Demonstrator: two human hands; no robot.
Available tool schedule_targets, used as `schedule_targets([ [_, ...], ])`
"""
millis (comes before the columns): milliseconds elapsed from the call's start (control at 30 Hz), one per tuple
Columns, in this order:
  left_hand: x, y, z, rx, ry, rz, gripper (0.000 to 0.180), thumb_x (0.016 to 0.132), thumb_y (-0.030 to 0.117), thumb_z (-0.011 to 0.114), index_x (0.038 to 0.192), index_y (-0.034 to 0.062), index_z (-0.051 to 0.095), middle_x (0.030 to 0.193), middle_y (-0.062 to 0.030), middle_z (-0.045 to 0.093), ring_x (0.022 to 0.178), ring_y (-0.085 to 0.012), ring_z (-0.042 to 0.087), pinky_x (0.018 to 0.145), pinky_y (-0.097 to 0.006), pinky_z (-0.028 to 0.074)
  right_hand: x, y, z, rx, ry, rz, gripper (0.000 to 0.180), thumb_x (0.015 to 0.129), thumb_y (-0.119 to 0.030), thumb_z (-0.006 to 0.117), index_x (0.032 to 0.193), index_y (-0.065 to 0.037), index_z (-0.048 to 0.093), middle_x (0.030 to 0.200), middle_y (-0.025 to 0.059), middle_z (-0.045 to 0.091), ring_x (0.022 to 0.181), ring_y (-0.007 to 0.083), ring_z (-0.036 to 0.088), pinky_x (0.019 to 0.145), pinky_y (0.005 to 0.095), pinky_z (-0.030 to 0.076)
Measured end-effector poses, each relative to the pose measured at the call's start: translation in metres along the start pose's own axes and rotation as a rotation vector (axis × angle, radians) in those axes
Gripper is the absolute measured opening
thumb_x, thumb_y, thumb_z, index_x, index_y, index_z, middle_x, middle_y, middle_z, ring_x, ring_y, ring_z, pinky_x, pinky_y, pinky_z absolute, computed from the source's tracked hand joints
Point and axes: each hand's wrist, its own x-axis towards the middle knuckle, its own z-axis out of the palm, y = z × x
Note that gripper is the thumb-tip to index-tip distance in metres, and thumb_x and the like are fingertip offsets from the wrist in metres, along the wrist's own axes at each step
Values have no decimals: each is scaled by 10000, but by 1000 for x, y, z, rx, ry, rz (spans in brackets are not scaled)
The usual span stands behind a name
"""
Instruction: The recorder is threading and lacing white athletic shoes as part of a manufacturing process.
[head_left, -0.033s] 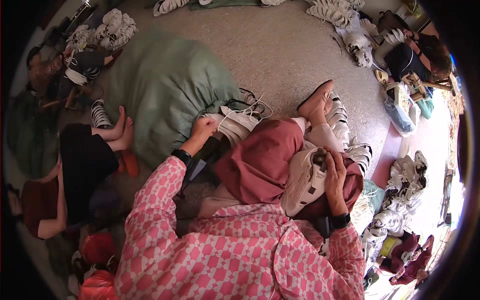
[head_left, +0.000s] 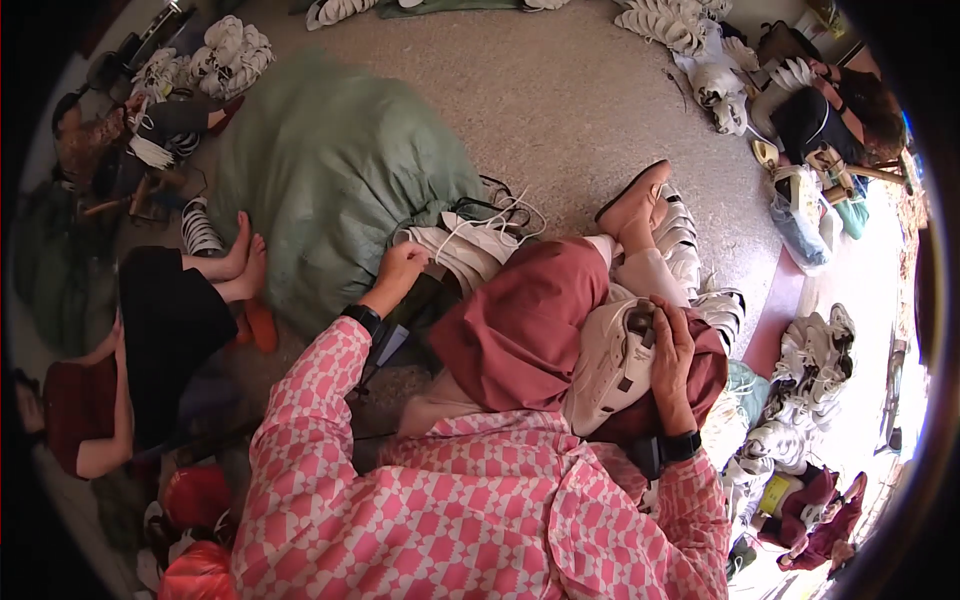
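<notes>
A white shoe upper point(head_left: 605, 370) lies across my right thigh, its dark opening toward my right hand point(head_left: 672, 355). The fingers of that hand curl over the edge of the opening, gripping it. My left hand point(head_left: 403, 268) is closed beside a stack of pale shoe uppers point(head_left: 470, 250) at the mouth of a big green sack point(head_left: 335, 190). What its fingertips pinch, if anything, is too small to make out. A white lace point(head_left: 515, 205) loops over the stack near those fingers.
Nested white uppers point(head_left: 680, 245) line the floor beyond my right leg. More are heaped at the right point(head_left: 815, 360) and far right. A person in a black skirt point(head_left: 170, 340) sits at the left with bare feet near the sack. Other people work at both far sides.
My left hand has shifted slightly nearer to me, its fingers still closed. The right hand and the shoe upper stay almost where they were.
</notes>
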Motion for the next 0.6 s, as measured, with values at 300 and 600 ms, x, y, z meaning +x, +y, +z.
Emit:
schedule_targets([
  [300, -13, 25, 54, -297, -383, -4, 205, 924, 166, 627, 1062, 21, 672, 926, -4, 683, 809, -79, 608, 725, -224, 486, 4, 4, 1, -24, 34, 33, 261, 1020, -139, 500, 1177, 18, 638, 1028, 20, 643, 957, 88, 575, 870, 219, 446],
  [600, -93, 253, 97, -154, -727, 722, 166, 940, 112, 630, 1067, 7, 640, 985, -4, 638, 871, -78, 587, 802, -218, 480, 12, 21, -2, 203, 32, 76, 240, 1007, -158, 541, 1132, 3, 668, 1046, 38, 636, 947, 94, 585, 852, 214, 457],
])
